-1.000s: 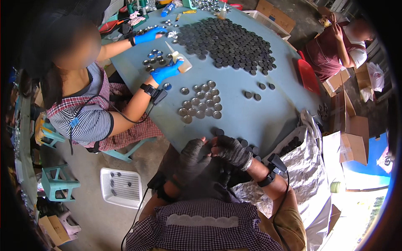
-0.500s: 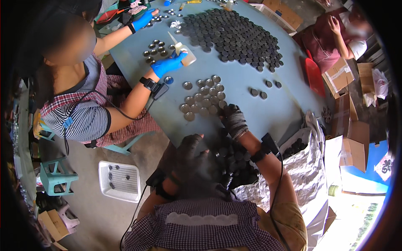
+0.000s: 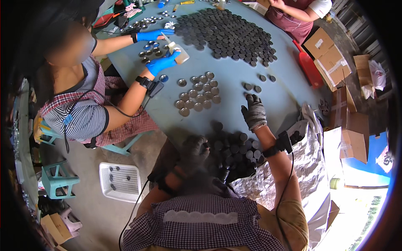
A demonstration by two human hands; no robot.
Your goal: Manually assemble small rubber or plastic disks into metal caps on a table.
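Discs (image 3: 257,88), four dark round ones, lie loose in the right half of the bench (image 3: 230,83), just ahead of the right hand (image 3: 253,113); two are near its fingertips, and two sit slightly farther off toward the right edge; the hand wears a dark glove and reaches out from the near edge with its back up, fingers stretched forward and thumb standing apart; whether the fingertips touch anything, I cannot tell.

The left hand (image 3: 196,149) is curled low by the near edge, dark and blurred; I cannot tell whether it pinches anything; between it and the right forearm, a heap of dark discs (image 3: 234,149) piles up at that edge, with crumpled silver sheeting (image 3: 289,171) beside it on the right.

Open silver tins (image 3: 199,98) form a loose cluster to the left of the right hand, well apart from it; a wide dark field of discs (image 3: 230,37) spreads toward the far edge; at the left edge a co-worker's blue-gloved hand (image 3: 162,65) grips a squeeze bottle (image 3: 181,54); a red scoop (image 3: 310,69) is at the right edge.
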